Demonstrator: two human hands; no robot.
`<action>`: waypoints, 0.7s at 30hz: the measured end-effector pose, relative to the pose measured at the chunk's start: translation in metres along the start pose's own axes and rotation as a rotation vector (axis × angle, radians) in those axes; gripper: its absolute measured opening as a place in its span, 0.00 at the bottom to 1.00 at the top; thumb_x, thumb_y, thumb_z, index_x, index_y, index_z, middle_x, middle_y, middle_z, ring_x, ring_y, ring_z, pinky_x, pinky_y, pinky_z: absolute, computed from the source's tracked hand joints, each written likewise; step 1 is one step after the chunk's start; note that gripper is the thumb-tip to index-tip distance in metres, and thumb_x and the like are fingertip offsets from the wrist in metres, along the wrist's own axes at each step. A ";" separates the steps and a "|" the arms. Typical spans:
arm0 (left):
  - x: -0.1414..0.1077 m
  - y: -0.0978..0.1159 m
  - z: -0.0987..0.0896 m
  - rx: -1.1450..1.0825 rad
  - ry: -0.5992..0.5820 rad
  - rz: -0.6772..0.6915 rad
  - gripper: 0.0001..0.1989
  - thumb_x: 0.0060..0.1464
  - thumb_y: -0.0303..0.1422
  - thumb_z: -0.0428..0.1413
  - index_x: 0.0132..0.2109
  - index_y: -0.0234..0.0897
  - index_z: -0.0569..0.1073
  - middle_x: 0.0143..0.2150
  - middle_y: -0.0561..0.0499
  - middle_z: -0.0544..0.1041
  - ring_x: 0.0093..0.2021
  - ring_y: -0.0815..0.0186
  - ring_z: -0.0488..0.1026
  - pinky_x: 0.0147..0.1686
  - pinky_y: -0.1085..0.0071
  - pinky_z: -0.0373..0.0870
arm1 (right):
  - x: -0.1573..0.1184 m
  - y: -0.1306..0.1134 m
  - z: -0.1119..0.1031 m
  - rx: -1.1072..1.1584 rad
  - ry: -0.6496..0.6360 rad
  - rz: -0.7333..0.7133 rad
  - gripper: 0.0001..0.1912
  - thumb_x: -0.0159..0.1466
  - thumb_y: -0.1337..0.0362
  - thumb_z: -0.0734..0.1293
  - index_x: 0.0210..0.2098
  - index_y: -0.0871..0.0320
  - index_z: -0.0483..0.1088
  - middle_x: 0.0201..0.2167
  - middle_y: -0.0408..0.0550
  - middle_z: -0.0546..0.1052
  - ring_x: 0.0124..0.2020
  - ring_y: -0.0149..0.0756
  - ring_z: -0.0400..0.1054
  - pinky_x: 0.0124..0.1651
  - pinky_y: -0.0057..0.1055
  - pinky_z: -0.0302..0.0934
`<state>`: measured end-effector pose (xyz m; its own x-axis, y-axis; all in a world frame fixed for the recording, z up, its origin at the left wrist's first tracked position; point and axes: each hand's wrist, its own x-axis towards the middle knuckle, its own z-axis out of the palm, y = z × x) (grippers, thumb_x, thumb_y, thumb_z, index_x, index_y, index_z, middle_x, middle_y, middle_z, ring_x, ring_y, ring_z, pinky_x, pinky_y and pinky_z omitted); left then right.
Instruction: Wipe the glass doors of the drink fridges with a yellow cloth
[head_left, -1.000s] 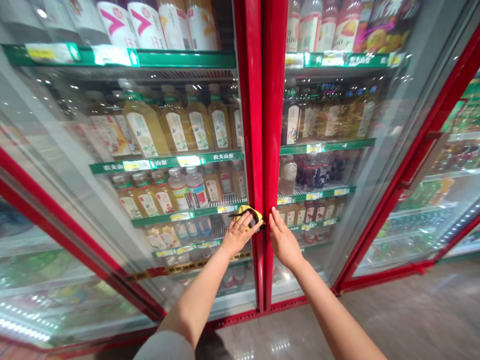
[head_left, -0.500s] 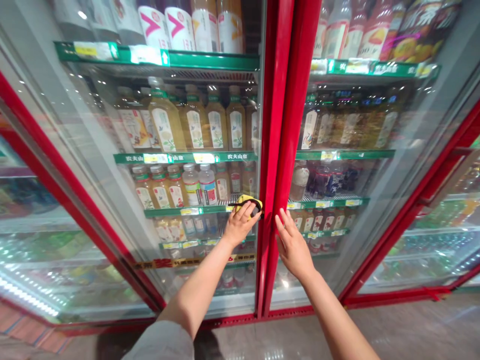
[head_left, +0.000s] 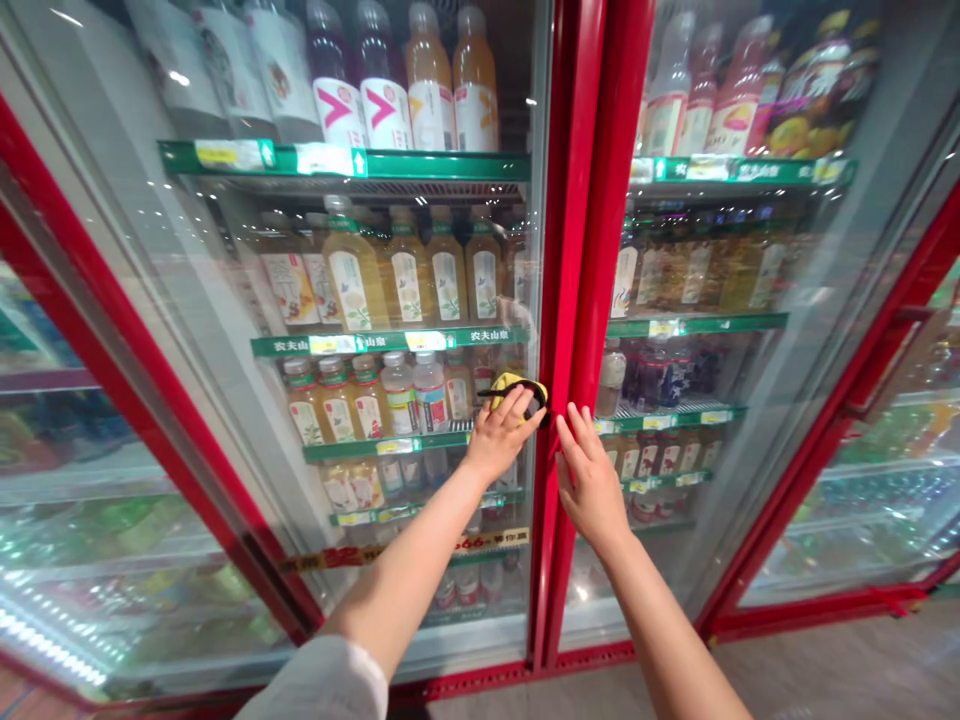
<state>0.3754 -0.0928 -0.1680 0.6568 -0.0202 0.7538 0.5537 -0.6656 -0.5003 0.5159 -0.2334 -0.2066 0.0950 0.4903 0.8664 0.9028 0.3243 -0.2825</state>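
The left arm reaches in from the lower left, its grey sleeve (head_left: 322,685) ending near the elbow and the bare forearm slanting up and to the right. The left hand (head_left: 501,438) is back-up, fingers bent forward over a yellow cloth (head_left: 508,381), with the thumb out along its right side; it has hold of the cloth. A black band (head_left: 535,387) curves over the yellow, and a thin dark end of it sticks out to the left. The cloth is in front of the left glass door of a drinks cooler, at its right edge, just beside the red left door frame (head_left: 559,290).

The right arm rises from the lower right and leans inward, wrist nearly straight. The right hand (head_left: 592,480) is empty and open, fingers extended upward and slightly parted, thumb side toward the left hand. Its fingertips lie over the red right door frame (head_left: 598,280); from this angle it is hard to be sure how firmly they touch it. The two hands are near each other but apart.

Behind the glass, bottles (head_left: 407,272) line green-edged shelves, and a lettered strip (head_left: 491,542) crosses the left door below the left hand.
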 end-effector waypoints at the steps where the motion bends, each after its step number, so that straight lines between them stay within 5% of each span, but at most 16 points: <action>1: 0.007 -0.003 -0.002 0.001 -0.011 -0.013 0.27 0.64 0.28 0.56 0.67 0.52 0.69 0.67 0.44 0.72 0.71 0.57 0.64 0.69 0.51 0.59 | 0.003 -0.001 0.000 0.006 0.014 0.000 0.43 0.69 0.77 0.56 0.77 0.45 0.39 0.77 0.53 0.50 0.78 0.50 0.39 0.71 0.60 0.56; 4: 0.020 -0.015 -0.010 0.021 0.011 -0.153 0.28 0.64 0.29 0.56 0.68 0.51 0.67 0.71 0.42 0.67 0.73 0.54 0.60 0.69 0.48 0.59 | 0.009 -0.005 0.001 0.015 0.051 0.010 0.41 0.70 0.76 0.56 0.77 0.44 0.41 0.77 0.52 0.51 0.78 0.49 0.40 0.72 0.60 0.56; 7: 0.004 -0.012 -0.010 0.045 0.056 -0.241 0.29 0.63 0.28 0.57 0.69 0.50 0.67 0.71 0.41 0.67 0.72 0.53 0.61 0.69 0.50 0.60 | 0.007 -0.008 0.005 0.002 0.070 0.051 0.40 0.71 0.74 0.56 0.77 0.44 0.41 0.77 0.53 0.52 0.78 0.50 0.41 0.71 0.60 0.57; 13: -0.022 -0.005 0.005 -0.011 0.018 0.072 0.27 0.63 0.27 0.57 0.65 0.55 0.70 0.66 0.47 0.74 0.68 0.61 0.67 0.70 0.56 0.58 | 0.002 -0.012 0.016 -0.003 0.061 0.088 0.40 0.70 0.74 0.56 0.77 0.45 0.41 0.77 0.53 0.52 0.78 0.49 0.41 0.71 0.59 0.57; 17: -0.016 -0.029 -0.007 0.039 0.040 -0.203 0.34 0.63 0.29 0.58 0.72 0.55 0.61 0.71 0.43 0.67 0.72 0.55 0.61 0.71 0.51 0.55 | 0.003 -0.015 0.020 -0.003 0.061 0.080 0.41 0.70 0.75 0.57 0.77 0.44 0.41 0.76 0.53 0.52 0.78 0.49 0.41 0.70 0.59 0.59; 21: -0.061 -0.025 -0.009 0.110 0.074 -0.349 0.34 0.61 0.28 0.60 0.71 0.53 0.63 0.68 0.40 0.70 0.71 0.50 0.64 0.69 0.52 0.59 | -0.001 -0.020 0.029 -0.014 0.044 0.072 0.43 0.68 0.77 0.57 0.77 0.45 0.40 0.76 0.54 0.52 0.78 0.49 0.40 0.71 0.60 0.58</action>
<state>0.3164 -0.0817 -0.1975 0.3820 0.1376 0.9138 0.7924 -0.5576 -0.2473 0.4860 -0.2175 -0.2141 0.1782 0.4755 0.8615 0.8987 0.2779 -0.3393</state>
